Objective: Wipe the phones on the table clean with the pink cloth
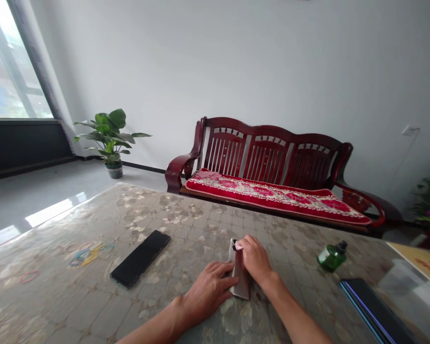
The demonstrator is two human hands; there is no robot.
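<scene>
A phone (241, 284) with a pale back and dark camera rings stands tilted on the table in front of me. My left hand (212, 286) grips its near part from the left, fingers closed around the edge. At the phone's upper end, by the camera rings, my right hand (253, 258) is closed with its fingertips pinching a small whitish wipe (239, 246). Whether that wipe is cloth or tissue cannot be made out. To the left of my hands lies a black phone (140, 259), flat with its dark face up.
Coloured rubber bands (88, 254) lie at the left of the patterned tablecloth (186, 224). At the right are a green bottle (332, 257), some stacked dark phones (374, 310) and a yellowish box (419, 263). Beyond the table stand a wooden bench (265, 143) and a potted plant (111, 136).
</scene>
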